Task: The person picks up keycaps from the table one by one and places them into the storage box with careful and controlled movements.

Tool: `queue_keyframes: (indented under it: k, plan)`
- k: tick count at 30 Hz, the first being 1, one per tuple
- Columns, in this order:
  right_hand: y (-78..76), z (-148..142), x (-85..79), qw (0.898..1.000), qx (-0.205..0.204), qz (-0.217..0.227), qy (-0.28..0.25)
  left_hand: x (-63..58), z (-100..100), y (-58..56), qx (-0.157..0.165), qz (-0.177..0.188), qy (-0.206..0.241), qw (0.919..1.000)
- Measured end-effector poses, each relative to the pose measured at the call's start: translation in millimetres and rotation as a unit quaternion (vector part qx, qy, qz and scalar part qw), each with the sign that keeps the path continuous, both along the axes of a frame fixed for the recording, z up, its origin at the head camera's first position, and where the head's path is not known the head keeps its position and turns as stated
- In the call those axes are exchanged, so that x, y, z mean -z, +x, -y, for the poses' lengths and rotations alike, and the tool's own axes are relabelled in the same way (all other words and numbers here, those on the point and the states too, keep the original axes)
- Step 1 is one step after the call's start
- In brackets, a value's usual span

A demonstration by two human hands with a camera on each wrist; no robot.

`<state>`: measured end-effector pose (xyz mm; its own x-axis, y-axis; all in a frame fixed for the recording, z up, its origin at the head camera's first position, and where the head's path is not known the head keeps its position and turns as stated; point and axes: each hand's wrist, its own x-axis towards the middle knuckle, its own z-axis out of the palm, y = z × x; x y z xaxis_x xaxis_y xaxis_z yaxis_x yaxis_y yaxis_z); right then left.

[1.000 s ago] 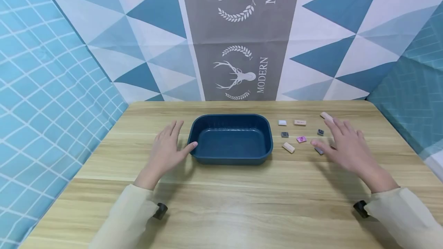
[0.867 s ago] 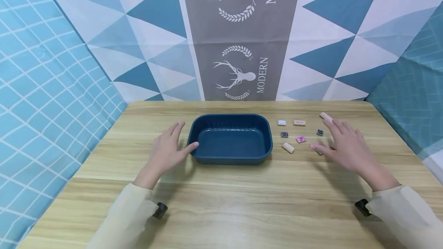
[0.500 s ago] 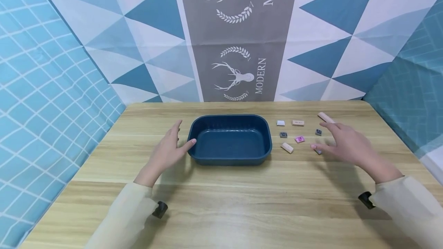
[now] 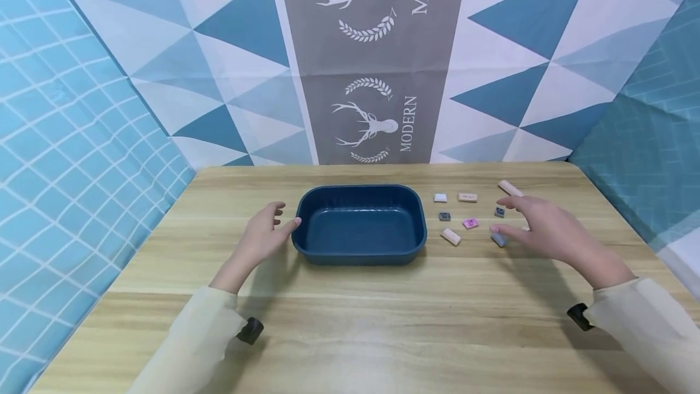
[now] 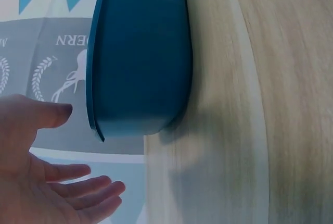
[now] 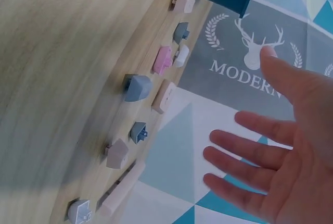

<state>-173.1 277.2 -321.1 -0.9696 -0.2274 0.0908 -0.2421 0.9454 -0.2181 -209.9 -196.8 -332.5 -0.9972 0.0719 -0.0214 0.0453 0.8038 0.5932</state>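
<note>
My left hand (image 4: 257,235) hovers at the left end of a dark blue rectangular bin (image 4: 358,258), thumb tip close to its rim, fingers loosely bent and holding nothing. In the left wrist view a gap shows between that hand and the bin's wall (image 5: 140,62). My right hand (image 4: 555,233) hangs over scattered keycaps at the right, thumb and fingers apart, nothing between them. Nearest its thumb lies a blue-grey keycap (image 4: 498,239); a dark keycap (image 4: 500,211) is just beyond. A long pale keycap (image 4: 510,188) lies behind the fingers. A pinkish-beige keycap (image 6: 117,154) shows in the right wrist view.
Between bin and right hand lie a pink keycap (image 4: 470,223), a beige one (image 4: 451,236), a dark grey one (image 4: 445,216), a white one (image 4: 440,198) and a wider beige one (image 4: 467,197). The wooden table (image 4: 361,321) ends at a patterned cloth backdrop (image 4: 377,65).
The fingers of both hands have bent inward from a straighter spread. My right hand has turned slightly, uncovering more of the blue-grey keycap. The head view has shifted a little; bin and keycaps stay put.
</note>
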Motion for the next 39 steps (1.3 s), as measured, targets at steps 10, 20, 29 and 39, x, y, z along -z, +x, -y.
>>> queue_keyframes:
  k: [10,20,29,39]
  plan:
    - [-2.4,0.4,1.6,1.000,0.000,-0.020,-0.014,-3.1,-0.4,1.0,-0.022,0.004,0.054,0.9983]
    - [-4.2,-4.0,2.0,1.000,0.004,-0.008,-0.023,-0.8,-7.1,0.4,-0.022,0.026,0.055,0.9979]
    - [-4.6,-9.5,4.2,1.000,0.008,0.016,-0.023,0.4,-13.0,-3.3,-0.043,0.025,0.056,0.9972]
    - [-5.7,-16.5,7.7,1.000,0.001,0.011,-0.023,2.3,-12.0,-8.1,-0.066,0.030,0.084,0.9938]
